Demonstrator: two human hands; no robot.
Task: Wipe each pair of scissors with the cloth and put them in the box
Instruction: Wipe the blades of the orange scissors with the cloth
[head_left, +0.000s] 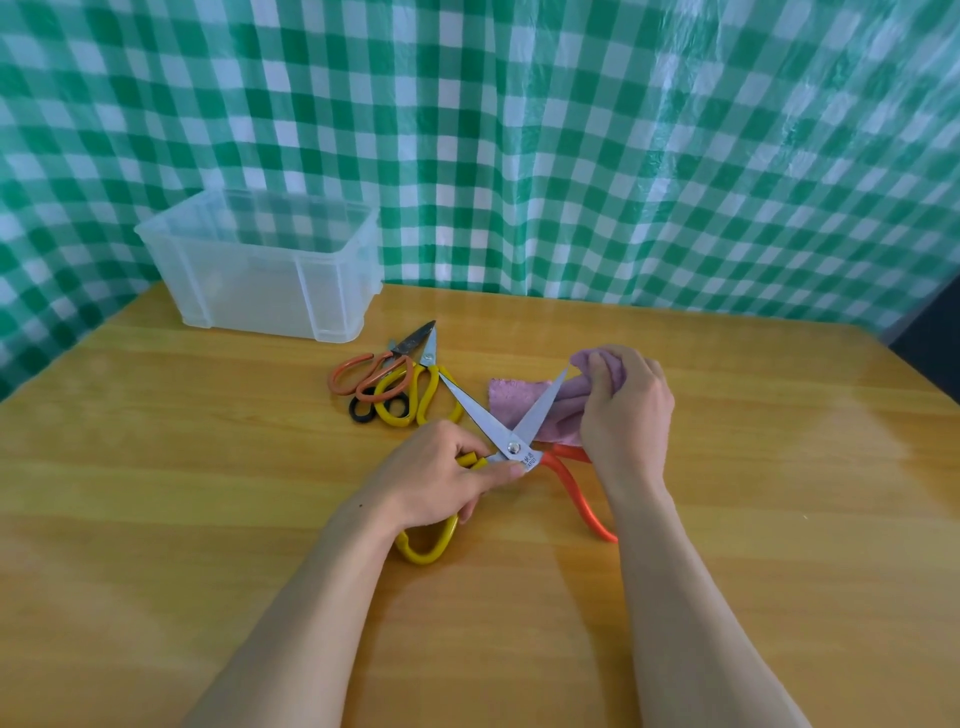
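- head view: my left hand (441, 475) grips the open scissors (511, 441) just below the pivot, with the fingers curled round the yellow handle. the other handle, orange, juts out under the right wrist.
- the blades stand spread in a v over the table (208, 519).
- my right hand (626, 410) pinches a bunched part of the pink cloth (519, 397) and holds it at the right blade, near its tip. the rest of the cloth lies flat on the table behind the blades.
- a pile of scissors (395, 384) waits just beyond the left blade's tip. orange, yellow and black handles show, so i judge three pairs, though they overlap.
- the box (260, 270) stands at the far left of the table, well apart from both hands. through its cloudy wall i see no scissors inside.
- my reading: this pair is mid-wipe, nothing is boxed yet, and the whole pile is still to do.
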